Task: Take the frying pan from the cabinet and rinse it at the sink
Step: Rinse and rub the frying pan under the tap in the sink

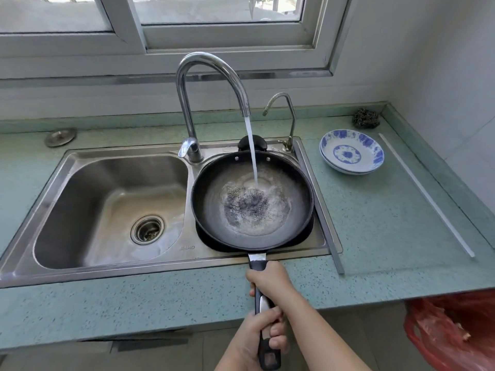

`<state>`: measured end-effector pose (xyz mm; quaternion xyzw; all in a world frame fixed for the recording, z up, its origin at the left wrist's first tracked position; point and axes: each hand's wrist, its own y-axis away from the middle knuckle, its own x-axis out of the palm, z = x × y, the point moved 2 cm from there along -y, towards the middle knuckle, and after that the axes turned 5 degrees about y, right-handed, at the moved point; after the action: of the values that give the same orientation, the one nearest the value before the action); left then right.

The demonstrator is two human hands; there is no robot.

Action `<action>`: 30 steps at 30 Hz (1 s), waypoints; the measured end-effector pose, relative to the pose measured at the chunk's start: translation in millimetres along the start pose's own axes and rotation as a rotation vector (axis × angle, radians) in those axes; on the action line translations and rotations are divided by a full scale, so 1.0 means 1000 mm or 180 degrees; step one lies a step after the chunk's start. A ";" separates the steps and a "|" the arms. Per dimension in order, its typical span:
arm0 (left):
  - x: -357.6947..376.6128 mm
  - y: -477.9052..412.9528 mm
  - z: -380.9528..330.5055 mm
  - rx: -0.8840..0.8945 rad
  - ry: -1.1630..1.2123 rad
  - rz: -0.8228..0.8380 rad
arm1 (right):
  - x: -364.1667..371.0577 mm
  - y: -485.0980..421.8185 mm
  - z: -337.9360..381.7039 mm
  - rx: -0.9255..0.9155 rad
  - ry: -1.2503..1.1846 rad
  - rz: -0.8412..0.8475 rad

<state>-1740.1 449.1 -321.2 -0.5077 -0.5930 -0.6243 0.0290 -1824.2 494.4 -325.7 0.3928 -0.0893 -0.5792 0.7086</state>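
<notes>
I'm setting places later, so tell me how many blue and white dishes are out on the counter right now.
2, stacked: the top dish sits nested in the bottom dish, on the countertop right of the sink. Only the lower one's rim shows; more beneath seem unlikely.

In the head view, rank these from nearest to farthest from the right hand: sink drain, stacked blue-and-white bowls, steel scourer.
From the right hand:
1. Sink drain, left basin.
2. Blue-and-white bowls, counter to the right.
3. Steel scourer, back right corner.

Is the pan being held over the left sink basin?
No, the frying pan sits over the right basin under the running faucet; the left basin holds nothing.
</notes>
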 end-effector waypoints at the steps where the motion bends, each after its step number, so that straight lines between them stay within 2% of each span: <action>1: -0.001 -0.001 0.000 0.0020 -0.0173 -0.0023 | -0.001 0.000 -0.001 0.0004 0.0023 0.0017; 7: -0.010 -0.002 -0.004 0.0174 -0.1224 -0.0033 | -0.004 0.002 -0.005 0.0012 -0.0042 0.0057; 12: -0.016 0.004 -0.006 0.0706 -0.2078 -0.0313 | -0.006 0.007 -0.011 -0.0131 -0.0138 -0.0027; 16: -0.025 0.018 -0.009 0.1374 -0.3022 -0.0769 | -0.013 0.020 -0.016 -0.0422 0.0506 -0.0359; 24: -0.029 0.049 -0.029 0.2432 -0.4491 -0.1135 | -0.029 0.047 -0.017 -0.1213 0.1436 -0.0802; 30: -0.024 0.058 -0.058 0.3091 -0.5068 -0.1389 | -0.029 0.051 0.002 -0.1723 0.1912 -0.1073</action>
<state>-1726.6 373.7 -283.2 -0.5941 -0.7144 0.2264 -0.2923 -1796.0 520.2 -280.9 0.3531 0.3410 -0.5494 0.6761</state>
